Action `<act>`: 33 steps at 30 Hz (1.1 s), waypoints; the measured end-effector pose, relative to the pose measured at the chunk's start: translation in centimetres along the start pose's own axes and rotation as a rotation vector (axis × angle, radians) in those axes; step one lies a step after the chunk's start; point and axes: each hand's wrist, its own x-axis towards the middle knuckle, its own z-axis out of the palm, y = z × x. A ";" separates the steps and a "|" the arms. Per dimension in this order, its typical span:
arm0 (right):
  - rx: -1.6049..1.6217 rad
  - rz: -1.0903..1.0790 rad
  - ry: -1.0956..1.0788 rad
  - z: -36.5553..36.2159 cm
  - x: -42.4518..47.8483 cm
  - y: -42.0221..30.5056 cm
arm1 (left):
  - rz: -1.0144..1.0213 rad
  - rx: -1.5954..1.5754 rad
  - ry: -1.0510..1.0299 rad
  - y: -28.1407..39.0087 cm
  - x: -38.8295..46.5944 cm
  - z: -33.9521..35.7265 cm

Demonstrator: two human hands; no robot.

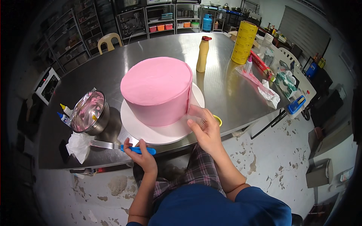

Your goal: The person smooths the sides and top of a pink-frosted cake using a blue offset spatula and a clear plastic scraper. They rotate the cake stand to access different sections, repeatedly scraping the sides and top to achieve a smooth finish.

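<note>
A tall round cake [157,82] coated in smooth pink icing stands on a white round board [152,137] in front of me. My right hand [208,132] holds a clear plastic scraper [196,111] upright against the cake's right side, where a ridge of icing [189,99] runs down its edge. Across the fingers of my left hand [143,158] lies the blue handle of an icing spatula [106,144], its metal blade pointing left. The fingertips of that hand are at the board's near rim; whether they touch it, I cannot tell.
On the steel table [226,99], a metal bowl [103,118] smeared with pink icing stands left, beside crumpled tissue [79,147] and small bottles [65,110]. Behind the cake are a yellow bottle [202,56] and yellow roll [244,42]. A pink-smeared piping bag [251,77] lies right.
</note>
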 end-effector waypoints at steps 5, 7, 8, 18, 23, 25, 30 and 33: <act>-0.026 0.006 0.001 0.1 0.0 -0.2 | 0.106 0.144 0.095 -1.2 2.4 -0.8; -0.026 -0.018 0.010 0.1 -0.1 0.2 | 0.080 0.132 0.072 -0.9 1.7 -0.4; -0.026 -0.030 0.015 0.0 -0.1 0.3 | 0.068 0.126 0.060 -0.7 1.2 -0.2; 0.002 -0.008 0.011 0.0 0.0 0.1 | 0.063 0.106 -0.032 -1.4 -1.5 -0.5; 0.004 -0.041 0.018 0.0 0.0 0.3 | 0.082 0.109 0.073 -1.1 1.0 -0.6; -0.001 -0.048 0.012 0.0 0.0 0.3 | 0.054 0.076 0.098 -0.4 1.4 -0.3; -0.032 -0.047 0.012 -0.1 0.0 0.0 | 0.092 0.186 0.085 -0.4 1.0 -0.2; -0.026 -0.051 0.022 -0.1 0.0 0.2 | -0.001 0.120 0.037 0.7 -0.5 0.4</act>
